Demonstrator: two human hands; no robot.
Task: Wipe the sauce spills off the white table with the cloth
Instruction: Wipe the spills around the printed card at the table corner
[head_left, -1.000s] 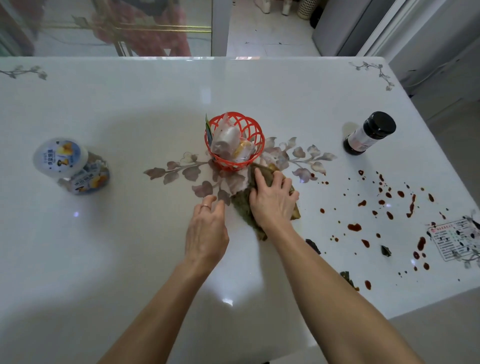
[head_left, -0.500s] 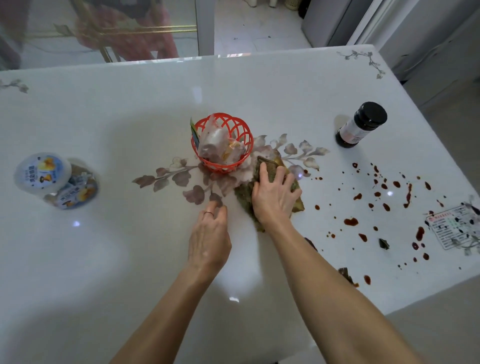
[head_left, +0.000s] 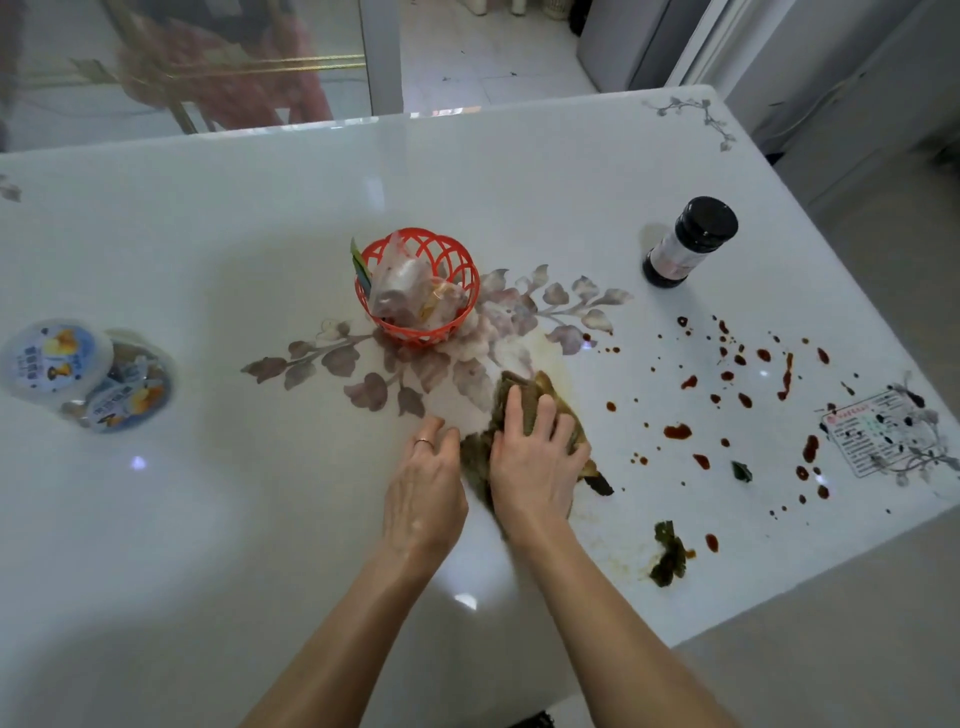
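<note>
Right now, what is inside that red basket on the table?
The red basket holds crumpled clear plastic wrappers, something yellowish among them, and a green-edged packet at its left rim. Whatever lies beneath the wrappers is covered.

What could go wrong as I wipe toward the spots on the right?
The cloth under the right hand already looks dirty, with a yellowish film beside it, so it may smear the sauce spots rather than lift them. The bottle stands beside the spots; a wide sweep could topple it.
</note>
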